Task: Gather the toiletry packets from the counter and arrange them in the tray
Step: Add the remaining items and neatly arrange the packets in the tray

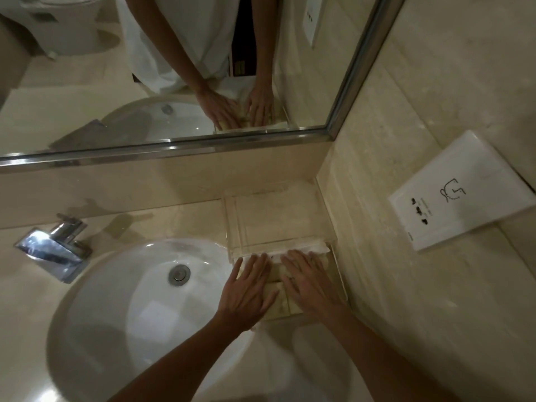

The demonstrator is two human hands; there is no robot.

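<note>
Your left hand (246, 291) and right hand (309, 281) lie flat, fingers spread, gripping nothing, pressing the toiletry packets (280, 297) directly beneath into the tray's (338, 274) near end.

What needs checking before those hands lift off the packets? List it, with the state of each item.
1. Both hands on the packets: ok. The left hand and right hand lie flat, fingers spread, on the toiletry packets.
2. Packets inside the clear tray: ok for the parts that show; the rest is covered by the hands.
3. Packets lined up side by side: cannot tell, hands cover most of them.
4. Tray's far compartment: not ok if it should be filled; it looks empty.
5. Loose packets left on the counter: ok, none visible.
6. Tray clear of the sink: ok, it sits beside the rim, against the wall.
</note>
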